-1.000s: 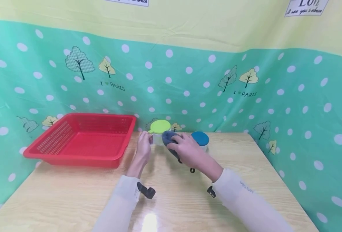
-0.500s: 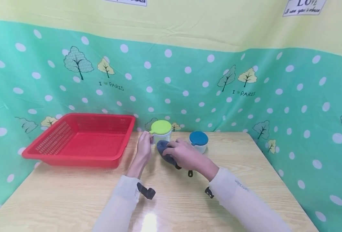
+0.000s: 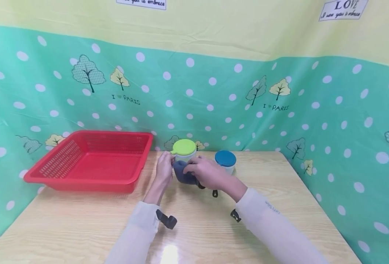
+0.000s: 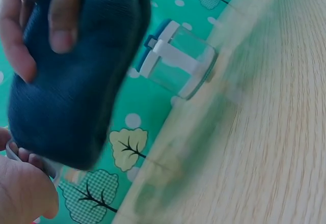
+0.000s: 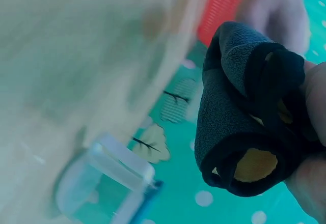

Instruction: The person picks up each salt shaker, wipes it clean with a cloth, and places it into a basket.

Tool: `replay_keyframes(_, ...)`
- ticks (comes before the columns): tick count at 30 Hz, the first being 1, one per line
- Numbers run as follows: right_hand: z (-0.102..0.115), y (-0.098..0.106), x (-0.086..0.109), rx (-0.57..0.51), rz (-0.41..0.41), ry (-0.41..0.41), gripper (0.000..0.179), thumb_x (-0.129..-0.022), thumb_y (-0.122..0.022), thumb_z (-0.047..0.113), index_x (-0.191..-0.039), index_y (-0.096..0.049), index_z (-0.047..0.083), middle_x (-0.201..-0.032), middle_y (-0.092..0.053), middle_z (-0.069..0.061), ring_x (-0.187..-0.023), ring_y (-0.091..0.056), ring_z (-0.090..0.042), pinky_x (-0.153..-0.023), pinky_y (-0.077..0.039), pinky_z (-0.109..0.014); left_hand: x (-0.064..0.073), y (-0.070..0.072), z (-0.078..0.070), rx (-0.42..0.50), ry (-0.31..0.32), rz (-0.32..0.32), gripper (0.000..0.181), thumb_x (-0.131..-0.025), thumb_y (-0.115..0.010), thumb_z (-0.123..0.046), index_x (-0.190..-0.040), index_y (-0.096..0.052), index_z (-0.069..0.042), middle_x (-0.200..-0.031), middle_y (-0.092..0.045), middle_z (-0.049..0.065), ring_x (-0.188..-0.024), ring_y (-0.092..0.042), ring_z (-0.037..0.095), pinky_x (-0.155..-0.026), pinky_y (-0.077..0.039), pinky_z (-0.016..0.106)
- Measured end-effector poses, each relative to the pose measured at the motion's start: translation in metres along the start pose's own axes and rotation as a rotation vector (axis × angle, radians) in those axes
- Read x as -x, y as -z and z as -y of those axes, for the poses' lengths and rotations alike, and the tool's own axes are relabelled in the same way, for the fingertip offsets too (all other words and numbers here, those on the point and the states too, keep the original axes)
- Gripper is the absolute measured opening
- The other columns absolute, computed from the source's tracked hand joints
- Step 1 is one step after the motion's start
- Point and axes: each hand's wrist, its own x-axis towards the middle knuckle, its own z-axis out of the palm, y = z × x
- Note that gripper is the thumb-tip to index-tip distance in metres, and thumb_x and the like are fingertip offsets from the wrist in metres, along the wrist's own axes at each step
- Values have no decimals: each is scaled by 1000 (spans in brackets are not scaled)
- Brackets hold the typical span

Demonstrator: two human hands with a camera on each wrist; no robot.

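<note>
My left hand (image 3: 164,169) grips the handle at the left side of a clear jar with a green lid (image 3: 184,147), which stands near the table's back edge. In my right hand (image 3: 208,173) is a bunched dark blue fleece cloth (image 3: 184,174) with black edging. It overlaps the jar's lower front. Fingers press into the cloth (image 4: 71,96) from above in the left wrist view, and it hides most of the jar. Seen from the right wrist, the cloth (image 5: 216,117) curls round an opening with yellow inside. A black loop (image 3: 215,193) hangs below the right hand.
Just right of my right hand stands a clear jar with a blue lid (image 3: 225,158) and a white handle. A red plastic basket (image 3: 82,182) sits on the left of the wooden table (image 3: 247,227). A patterned green curtain (image 3: 210,88) rises directly behind.
My right hand and the cloth have moved left and down across the jar's front, uncovering the blue-lidded jar more. My left hand stays at the handle.
</note>
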Motion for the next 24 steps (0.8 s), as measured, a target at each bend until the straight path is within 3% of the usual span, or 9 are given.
replay_keyframes(6,-8,18,-1,-45,-127,13,29,-90,-69,-5,-111,-76,14,-114,-69,-8,-101,-63,-28,-89,-50,-39,0,0,1,30,17,1,24,-94,-41,1,-74,-40,-12,-75,-39,1,-74,-40,17,-78,-36,32)
replay_keyframes(12,-10,8,2,-58,-67,-15,27,-91,-69,-2,-111,-77,14,-117,-69,-9,-105,-64,-29,-92,-53,-41,-1,2,2,41,21,13,23,-95,-40,1,-76,-40,-11,-76,-38,3,-75,-37,19,-77,-32,33)
replay_keyframes(18,-11,-12,6,-21,-21,4,27,-90,-70,0,-110,-78,17,-117,-70,-8,-98,-65,-26,-85,-55,-37,0,2,2,54,4,23,21,-95,-38,1,-77,-39,-9,-79,-37,4,-76,-37,18,-75,-33,31)
replay_keyframes(24,-12,0,5,-28,-65,21,28,-88,-71,-4,-108,-78,15,-114,-69,-8,-98,-65,-27,-86,-55,-39,1,2,0,78,-10,25,22,-93,-38,3,-74,-37,-9,-76,-35,4,-75,-36,18,-75,-32,30)
